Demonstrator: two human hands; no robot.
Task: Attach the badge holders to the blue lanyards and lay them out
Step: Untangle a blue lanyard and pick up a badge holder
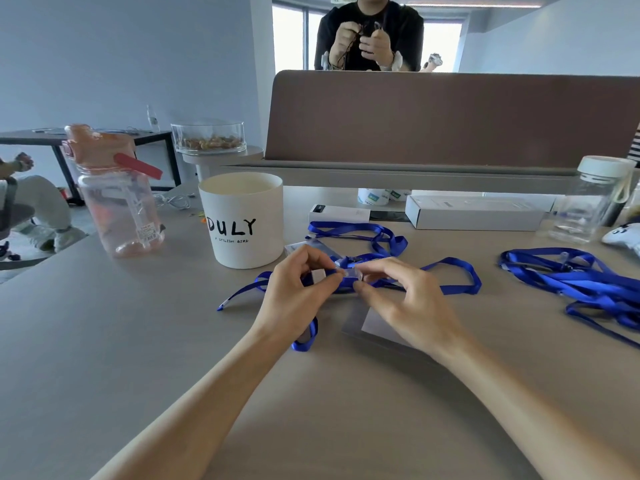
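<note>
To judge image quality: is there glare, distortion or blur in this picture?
Head view: the windows are blown out; the wide lens bends the table edge; the clear clip pinched by the left hand and right hand looks soft.

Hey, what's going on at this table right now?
A person's left hand and right hand both pinch a clear plastic piece at the clip end of a blue lanyard lying on the table, apparently fastening a badge holder. A second lanyard lies behind, and a pile of lanyards waits on the right.
</note>
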